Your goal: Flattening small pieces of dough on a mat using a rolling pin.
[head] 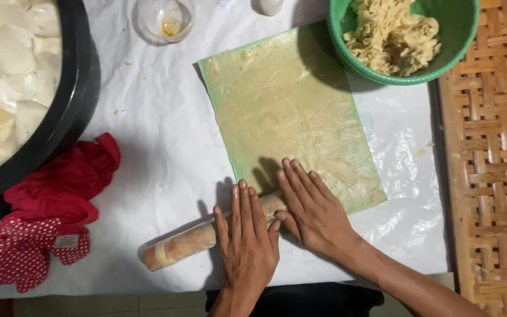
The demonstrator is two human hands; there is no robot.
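Observation:
A thin sheet of pale dough lies flattened under clear plastic on a green mat (289, 111). At its near edge a wooden rolling pin (186, 243), wrapped in plastic, lies slanted across the white cloth. My left hand (246, 240) presses flat on the pin's middle, fingers stretched forward. My right hand (311, 208) lies flat beside it, over the pin's far end and the near edge of the dough sheet. Both palms face down, with no fingers curled round the pin.
A green bowl (459, 47) of crumbly dough stands at the back right. A large black pan (74, 111) of white slices sits at the left, with a red cloth (54, 205) below it. A small glass bowl (164, 20) is at the back. Woven matting (494, 176) lies right.

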